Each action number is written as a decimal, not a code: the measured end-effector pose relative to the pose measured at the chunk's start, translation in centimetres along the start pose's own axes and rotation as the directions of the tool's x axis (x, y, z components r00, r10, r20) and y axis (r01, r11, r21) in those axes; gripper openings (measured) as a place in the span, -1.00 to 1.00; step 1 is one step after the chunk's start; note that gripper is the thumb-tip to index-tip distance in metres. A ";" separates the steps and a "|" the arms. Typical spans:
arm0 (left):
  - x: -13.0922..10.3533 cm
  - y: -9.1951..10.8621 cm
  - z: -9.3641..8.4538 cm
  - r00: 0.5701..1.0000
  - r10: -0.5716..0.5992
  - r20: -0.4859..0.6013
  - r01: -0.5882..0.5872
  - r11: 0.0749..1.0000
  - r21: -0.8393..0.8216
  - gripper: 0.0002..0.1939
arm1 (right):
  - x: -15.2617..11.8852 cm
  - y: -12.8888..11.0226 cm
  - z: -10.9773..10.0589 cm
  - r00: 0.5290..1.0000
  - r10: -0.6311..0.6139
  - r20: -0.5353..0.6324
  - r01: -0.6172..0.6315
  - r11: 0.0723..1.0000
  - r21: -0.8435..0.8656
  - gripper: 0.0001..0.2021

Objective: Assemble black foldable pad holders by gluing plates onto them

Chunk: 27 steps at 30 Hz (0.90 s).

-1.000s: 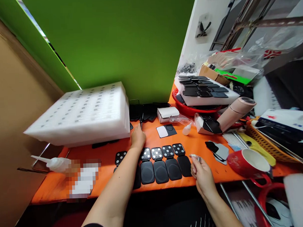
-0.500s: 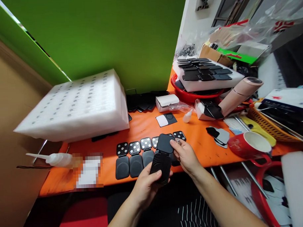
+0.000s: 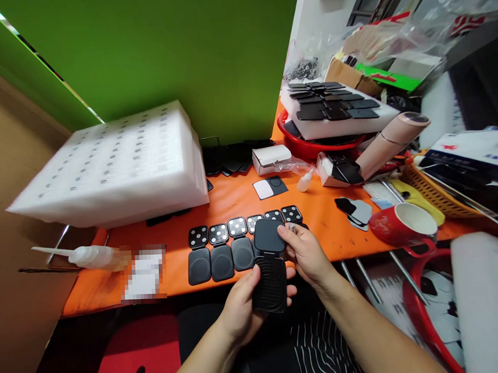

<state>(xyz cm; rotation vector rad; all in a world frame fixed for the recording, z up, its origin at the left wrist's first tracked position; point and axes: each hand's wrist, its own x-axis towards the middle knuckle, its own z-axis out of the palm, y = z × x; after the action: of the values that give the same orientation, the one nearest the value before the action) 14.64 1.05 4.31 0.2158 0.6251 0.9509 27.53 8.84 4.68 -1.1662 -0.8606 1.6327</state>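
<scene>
My left hand (image 3: 244, 301) is closed around the lower part of a black hinged two-panel pad (image 3: 270, 283). Concentric ridges cover this lower panel, while the upper panel is smooth and dark. My right hand (image 3: 306, 252) pinches the upper panel's right edge, thumb on its face. Something small and silvery shows by the right fingers; I cannot make out what it is. Behind the held pad, a row of similar hinged pads (image 3: 221, 262) lies unfolded on the orange table, their far panels marked with pale dots. The held pad hides part of that row.
A large white foam block (image 3: 109, 164) stands at the left. Nearer are a squeeze bottle (image 3: 92, 257) and a blurred white sheet. To the right sit a red mug (image 3: 387, 225), a pink flask (image 3: 390, 143), a small dropper bottle (image 3: 305, 182) and a red basin (image 3: 305, 152) under foam holding black pads.
The held pad has turned more upright, so its ridged panel faces me more fully. My left fingers have opened out somewhat behind it. The whole view has shifted slightly.
</scene>
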 end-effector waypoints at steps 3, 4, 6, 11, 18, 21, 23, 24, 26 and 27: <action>-0.1 -0.2 0.1 1.000 0.017 0.008 -0.017 1.000 0.000 -0.56 | -0.1 0.0 0.0 1.000 0.003 0.003 -0.003 1.000 0.019 -0.59; -0.1 -0.2 0.1 1.000 0.019 0.013 -0.019 1.000 -0.007 -0.56 | -0.2 0.0 -0.1 1.000 0.005 0.010 -0.006 1.000 0.025 -0.59; -0.1 -0.3 0.0 1.000 0.015 0.019 -0.014 1.000 -0.024 -0.55 | -0.2 0.0 -0.2 0.999 0.017 0.030 -0.018 0.999 0.037 -0.58; 0.1 -0.3 0.1 0.998 -0.050 0.025 0.052 0.994 -0.094 -0.41 | -0.2 0.3 -0.4 0.999 0.026 0.035 -0.027 0.999 0.034 -0.57; 0.8 0.2 0.3 0.995 -0.023 -0.099 0.015 0.996 -0.084 -0.66 | 0.1 1.2 -0.4 1.000 0.018 0.024 -0.018 1.000 -0.018 -0.61; 1.6 0.6 0.1 0.970 0.094 -0.223 -0.071 0.991 0.109 -0.77 | -0.4 2.3 -0.7 1.000 0.015 0.021 -0.014 0.999 -0.052 -0.61; 2.1 0.9 -0.1 0.939 0.219 -0.266 -0.168 0.965 0.202 -0.73 | -1.3 3.2 -0.9 0.997 0.070 0.044 -0.066 0.995 -0.076 -0.58; 2.3 1.0 -0.2 0.923 0.271 -0.275 -0.215 0.952 0.215 -0.70 | -1.8 3.6 -1.0 0.992 0.111 0.063 -0.106 0.990 -0.091 -0.58; 2.7 1.1 -0.5 0.902 0.317 -0.292 -0.260 0.941 0.218 -0.64 | -2.9 4.4 -1.2 0.982 0.164 0.094 -0.154 0.982 -0.105 -0.57; 2.8 1.1 -0.7 0.897 0.322 -0.303 -0.264 0.940 0.218 -0.62 | -3.3 4.7 -1.2 0.980 0.171 0.105 -0.160 0.981 -0.109 -0.58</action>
<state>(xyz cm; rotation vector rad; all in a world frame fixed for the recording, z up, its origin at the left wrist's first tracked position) 14.64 3.91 3.14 0.3125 1.0119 1.2411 27.82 4.16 1.08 -1.2515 -0.9477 1.8237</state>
